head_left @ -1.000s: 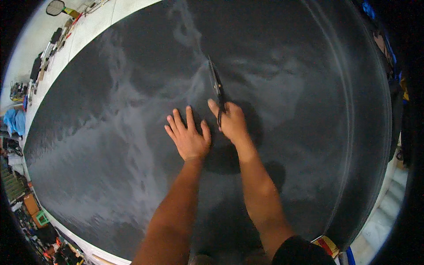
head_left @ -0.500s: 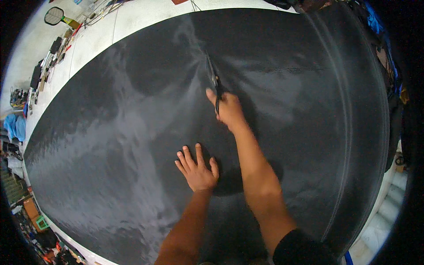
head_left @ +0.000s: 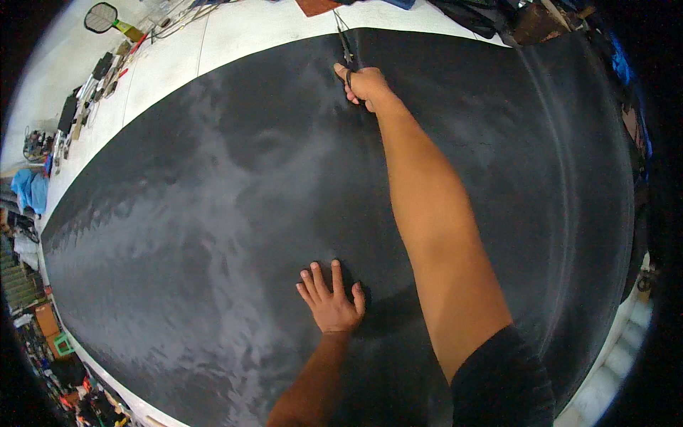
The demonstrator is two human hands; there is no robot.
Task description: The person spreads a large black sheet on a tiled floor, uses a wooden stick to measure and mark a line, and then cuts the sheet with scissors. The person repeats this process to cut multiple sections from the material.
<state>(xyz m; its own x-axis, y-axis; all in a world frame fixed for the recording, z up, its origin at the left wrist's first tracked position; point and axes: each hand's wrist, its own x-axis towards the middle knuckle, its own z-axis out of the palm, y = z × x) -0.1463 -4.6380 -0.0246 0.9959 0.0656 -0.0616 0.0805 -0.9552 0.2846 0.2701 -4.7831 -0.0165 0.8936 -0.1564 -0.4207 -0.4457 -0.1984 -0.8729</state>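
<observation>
A large sheet of black, slightly shiny material (head_left: 270, 192) spreads over a pale surface in front of me. My right hand (head_left: 367, 84) is stretched out to the sheet's far edge and closed around the handles of a pair of scissors (head_left: 347, 51). The blades point away from me, across the far edge. A faint line in the sheet runs back from the scissors towards me, partly hidden by my right arm. My left hand (head_left: 333, 304) lies flat on the sheet nearer to me, fingers spread, holding nothing.
A pale floor (head_left: 235, 44) borders the sheet. At the far left lie a racket-shaped fly swatter (head_left: 101, 18) and a row of tools. Blue plastic (head_left: 30, 191) and a green frame (head_left: 63, 345) sit along the left. Dark bags (head_left: 462, 16) and a brown piece (head_left: 317, 6) are beyond the far edge.
My right hand has moved away from me with the scissors, from the sheet's upper middle to its far edge. My left hand stays flat on the sheet. The view has shifted slightly.
</observation>
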